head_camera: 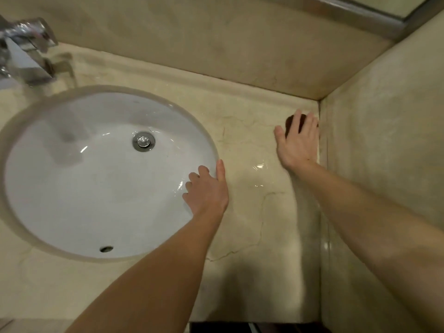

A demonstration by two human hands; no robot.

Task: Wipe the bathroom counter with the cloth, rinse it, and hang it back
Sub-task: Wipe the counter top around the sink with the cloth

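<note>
A dark brown cloth (290,123) lies on the beige marble counter (254,145) in the far right corner, mostly hidden under my right hand (298,143). That hand presses flat on the cloth with straight, spread fingers, close against the side wall. My left hand (207,188) rests on the right rim of the white sink (96,179); its thumb lies along the rim and its fingers bend down over the edge into the basin.
A chrome tap (24,49) stands at the far left behind the sink. A marble backsplash (216,44) runs along the back and a marble side wall (384,140) closes the right. The counter's front edge (252,320) is near the bottom.
</note>
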